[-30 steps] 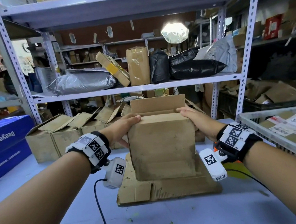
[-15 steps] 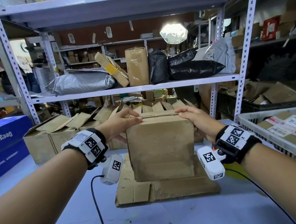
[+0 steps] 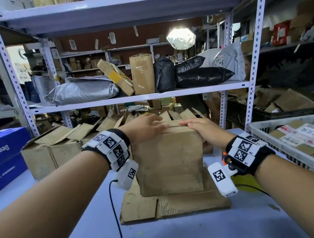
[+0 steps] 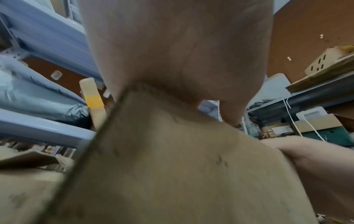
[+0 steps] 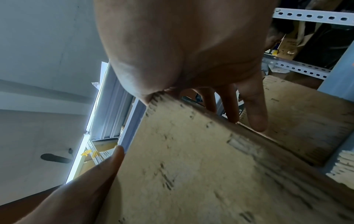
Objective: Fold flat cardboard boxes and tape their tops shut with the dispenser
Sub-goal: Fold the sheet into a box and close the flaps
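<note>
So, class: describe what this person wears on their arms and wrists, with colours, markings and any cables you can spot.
Both forearms are bare, with no sleeves. Each wrist carries a black band fitted with white tiles printed with black square codes; the right band matches. Under each wrist hangs a white camera pod bearing one such code: left pod, right pod. A thin black cable runs from the left pod.

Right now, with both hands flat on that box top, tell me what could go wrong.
The left hand and right hand only press the box flaps; no tape is on yet, so lifting either may let them spring up. The box stands on a loose stack of flat cardboard and could slide when pushed. The orange dispenser sits half hidden behind the right wrist, awkward to grab.
</note>
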Tool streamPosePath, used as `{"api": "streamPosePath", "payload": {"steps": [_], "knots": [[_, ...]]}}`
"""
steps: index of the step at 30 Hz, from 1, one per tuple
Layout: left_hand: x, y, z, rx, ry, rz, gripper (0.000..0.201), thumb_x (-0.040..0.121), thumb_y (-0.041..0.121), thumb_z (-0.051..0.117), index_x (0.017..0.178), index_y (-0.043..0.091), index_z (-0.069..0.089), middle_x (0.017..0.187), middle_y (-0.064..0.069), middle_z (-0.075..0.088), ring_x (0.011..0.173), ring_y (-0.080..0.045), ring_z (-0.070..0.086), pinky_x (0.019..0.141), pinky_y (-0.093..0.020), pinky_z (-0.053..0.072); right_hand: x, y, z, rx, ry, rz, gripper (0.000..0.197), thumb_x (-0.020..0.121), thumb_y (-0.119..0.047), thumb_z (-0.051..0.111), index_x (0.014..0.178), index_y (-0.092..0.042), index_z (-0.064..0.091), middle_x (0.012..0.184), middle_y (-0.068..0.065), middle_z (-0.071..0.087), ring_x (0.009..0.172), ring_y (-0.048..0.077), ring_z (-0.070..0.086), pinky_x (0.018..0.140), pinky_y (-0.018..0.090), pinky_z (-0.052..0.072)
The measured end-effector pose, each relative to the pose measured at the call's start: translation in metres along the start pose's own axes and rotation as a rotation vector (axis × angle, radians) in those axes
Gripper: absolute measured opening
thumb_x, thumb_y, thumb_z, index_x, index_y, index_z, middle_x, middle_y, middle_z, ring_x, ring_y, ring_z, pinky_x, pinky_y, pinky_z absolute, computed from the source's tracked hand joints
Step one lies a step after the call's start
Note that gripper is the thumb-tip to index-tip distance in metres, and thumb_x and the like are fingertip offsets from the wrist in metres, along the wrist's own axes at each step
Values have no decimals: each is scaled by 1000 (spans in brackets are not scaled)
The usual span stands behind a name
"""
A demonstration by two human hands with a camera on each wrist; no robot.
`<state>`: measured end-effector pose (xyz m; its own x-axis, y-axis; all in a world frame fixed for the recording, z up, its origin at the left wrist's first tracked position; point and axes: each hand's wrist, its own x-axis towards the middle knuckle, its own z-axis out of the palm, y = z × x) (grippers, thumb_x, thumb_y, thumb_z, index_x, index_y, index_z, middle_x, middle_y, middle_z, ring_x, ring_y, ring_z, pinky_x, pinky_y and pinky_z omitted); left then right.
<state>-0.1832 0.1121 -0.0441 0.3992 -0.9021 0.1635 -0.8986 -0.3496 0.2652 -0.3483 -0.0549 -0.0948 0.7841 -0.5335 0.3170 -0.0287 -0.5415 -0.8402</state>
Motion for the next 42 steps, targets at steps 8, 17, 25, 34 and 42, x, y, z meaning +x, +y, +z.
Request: {"api": "streamPosePath", "payload": {"steps": [8,17,25,34,42], "knots": [[3,9,10,226,-184,-19,98,75,88,10,160,40,11,169,5,7,155,-20,2,124,-51,3,1,2,2,18,0,-49,37,104,-16,41,104,-38,71,122,-3,64,100,-2,57,66,6,43],[-1,14,9,229,-200,-41,102,70,91,14,159,42,8,169,8,6,155,-25,5,124,-50,4,-3,1,3,25,-6,-7,38,107,-22,35,124,-26,68,124,-4,59,100,1,55,68,10,45],[-2,11,9,212,-191,-45,102,68,93,15,158,46,9,169,11,4,155,-26,5,124,-51,4,-13,37,-30,-253,282,221,42,95,-42,53,135,-29,51,135,5,55,122,27,52,104,44,42],[-2,12,10,182,-176,-59,91,78,89,23,158,46,12,168,14,4,155,-23,8,123,-47,5,-49,104,-77,-539,19,774,33,87,-30,65,107,-6,56,105,18,60,81,31,58,63,32,45],[-1,11,10,190,-181,-35,101,69,93,19,158,46,11,168,13,4,155,-23,7,124,-51,6,-46,117,-82,-989,-32,654,30,95,-42,57,87,-14,48,101,6,60,81,22,54,67,29,40]]}}
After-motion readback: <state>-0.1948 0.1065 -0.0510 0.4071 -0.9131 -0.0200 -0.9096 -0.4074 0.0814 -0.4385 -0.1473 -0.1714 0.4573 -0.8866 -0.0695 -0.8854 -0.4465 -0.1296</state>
